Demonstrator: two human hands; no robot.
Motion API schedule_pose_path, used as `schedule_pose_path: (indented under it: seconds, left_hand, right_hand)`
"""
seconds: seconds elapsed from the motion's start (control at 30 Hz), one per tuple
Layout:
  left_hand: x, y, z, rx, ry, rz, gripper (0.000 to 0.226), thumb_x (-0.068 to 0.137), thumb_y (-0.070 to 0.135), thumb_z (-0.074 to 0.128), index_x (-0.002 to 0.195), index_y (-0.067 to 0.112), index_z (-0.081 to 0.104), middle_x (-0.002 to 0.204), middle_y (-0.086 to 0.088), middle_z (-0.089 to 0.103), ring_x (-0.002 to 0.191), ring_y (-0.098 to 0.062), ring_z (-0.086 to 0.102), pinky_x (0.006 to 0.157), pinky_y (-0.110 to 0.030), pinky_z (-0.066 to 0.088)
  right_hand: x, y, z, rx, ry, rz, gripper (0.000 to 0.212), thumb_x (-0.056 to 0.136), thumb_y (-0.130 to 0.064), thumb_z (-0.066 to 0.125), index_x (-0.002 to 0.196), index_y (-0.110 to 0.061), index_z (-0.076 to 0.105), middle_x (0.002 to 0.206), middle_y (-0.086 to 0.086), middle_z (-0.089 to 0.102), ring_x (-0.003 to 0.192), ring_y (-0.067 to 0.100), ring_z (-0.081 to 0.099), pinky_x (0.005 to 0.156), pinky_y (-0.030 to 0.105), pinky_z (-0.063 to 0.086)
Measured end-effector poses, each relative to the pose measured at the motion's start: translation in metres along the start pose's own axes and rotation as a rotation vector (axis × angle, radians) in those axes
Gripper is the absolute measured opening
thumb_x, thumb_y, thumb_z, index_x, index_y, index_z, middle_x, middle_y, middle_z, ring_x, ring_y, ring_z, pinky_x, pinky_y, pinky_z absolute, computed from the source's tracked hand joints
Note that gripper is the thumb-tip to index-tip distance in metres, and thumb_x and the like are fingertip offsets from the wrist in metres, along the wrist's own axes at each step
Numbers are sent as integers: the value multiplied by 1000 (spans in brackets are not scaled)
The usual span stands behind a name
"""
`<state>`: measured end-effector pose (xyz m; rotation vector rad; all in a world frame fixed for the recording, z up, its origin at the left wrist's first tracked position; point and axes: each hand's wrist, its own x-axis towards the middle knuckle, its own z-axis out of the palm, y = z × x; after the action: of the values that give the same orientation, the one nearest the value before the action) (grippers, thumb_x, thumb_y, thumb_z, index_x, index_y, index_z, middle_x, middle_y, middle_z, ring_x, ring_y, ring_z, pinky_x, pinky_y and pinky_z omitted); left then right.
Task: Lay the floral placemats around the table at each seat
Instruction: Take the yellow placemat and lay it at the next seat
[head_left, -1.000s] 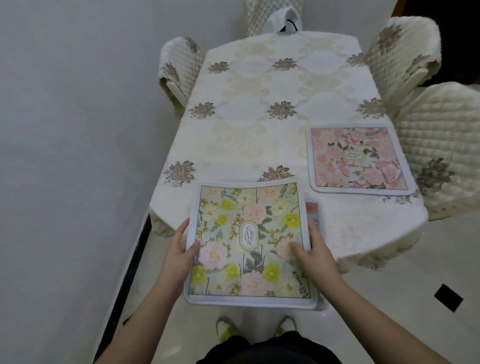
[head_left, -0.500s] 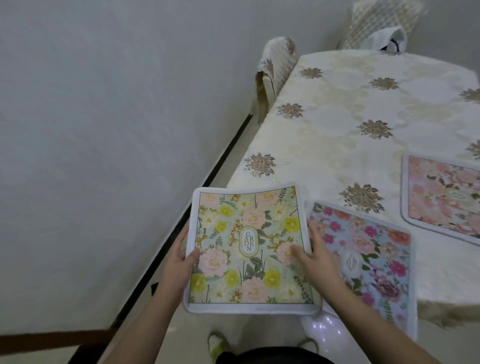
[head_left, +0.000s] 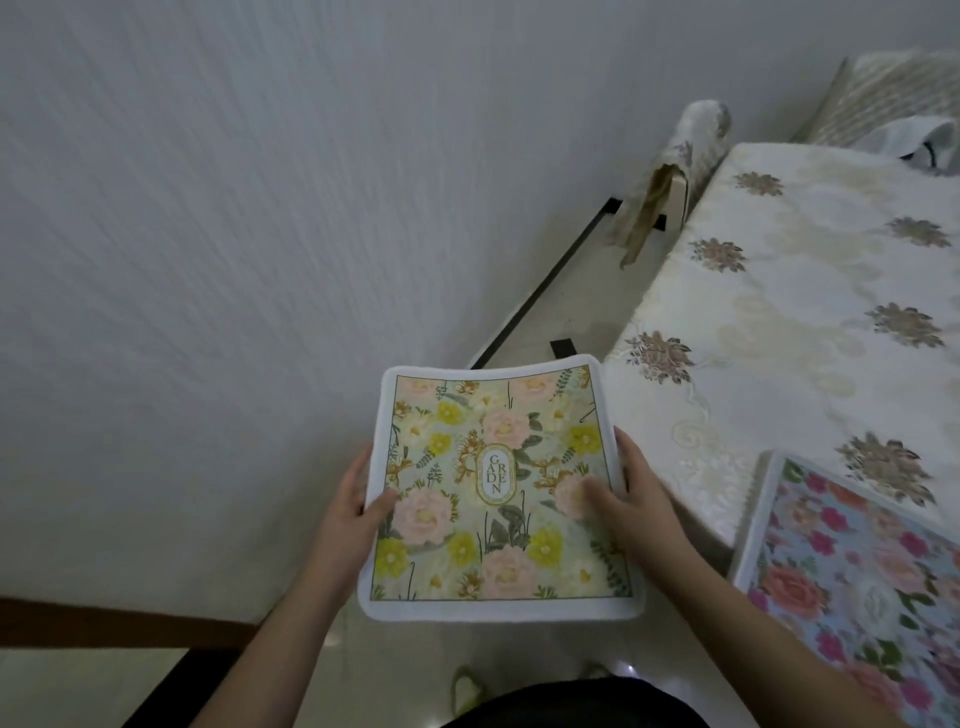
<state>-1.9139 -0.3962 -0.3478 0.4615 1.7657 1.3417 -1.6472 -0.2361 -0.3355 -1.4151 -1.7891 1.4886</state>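
I hold a green and yellow floral placemat (head_left: 498, 483) with a white border, flat in the air over the floor, left of the table's near corner. My left hand (head_left: 358, 499) grips its left edge, thumb on top. My right hand (head_left: 628, 493) grips its right edge the same way. A blue placemat with pink flowers (head_left: 857, 566) lies on the table (head_left: 769, 312) at the near end, partly overhanging the edge. The table wears a cream cloth with brown flower motifs.
A white wall (head_left: 234, 234) runs close along the left, leaving a narrow strip of floor (head_left: 566, 312) beside the table. A covered chair (head_left: 685, 156) stands at the table's left side. A second chair back (head_left: 904, 93) and a white bag (head_left: 924, 140) are at the far end.
The view has swung left toward the wall. The pink placemat on the right has left the frame. The blue placemat now lies on the table's near end, and both hands keep the green one.
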Motion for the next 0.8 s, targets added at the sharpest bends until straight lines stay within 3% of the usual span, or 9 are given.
schedule_pose_path:
  seconds: [0.23,0.37,0.5,0.57,0.7,0.8]
  left_hand:
    - [25,-7,-7,18,52,-23,60,98,14,58,145,44,37,114,4,72,91,-21,75,71,-54,61]
    - [56,5,6,34,29,-7,58,98,11,56,139,49,40,111,8,72,90,-19,75,71,-52,61]
    - [100,28,26,52,-18,11,61,98,7,54,123,62,46,115,5,72,96,-22,73,74,-52,60]
    - [124,41,38,80,-35,17,63,98,7,55,119,66,47,118,1,71,98,-24,73,75,-55,59]
    - [169,71,62,151,-63,32,61,99,11,55,138,54,41,122,3,69,96,-22,73,72,-50,61]
    - [196,92,81,189,-75,102,59,98,10,56,142,47,40,124,2,67,99,-20,72,73,-45,62]
  right_hand:
    - [34,-14,12,-53,-32,-30,64,90,-25,62,145,-41,33,127,-17,61,112,6,62,93,45,54]
    - [66,-11,8,-52,-5,-24,59,92,-18,62,143,-32,36,124,-21,57,113,4,59,95,37,53]
    - [109,-8,-6,-41,12,22,55,93,-20,62,135,-44,34,127,-10,60,108,13,64,91,42,55]
    - [130,-9,-14,-28,31,57,58,94,-21,61,141,-39,32,126,-9,60,105,14,65,88,38,55]
    - [171,-15,-27,-16,76,103,61,95,-19,59,145,-35,30,118,-13,59,99,12,63,78,27,51]
    - [200,-20,-38,-5,98,113,62,94,-18,59,146,-34,29,118,-11,59,102,16,64,80,30,52]
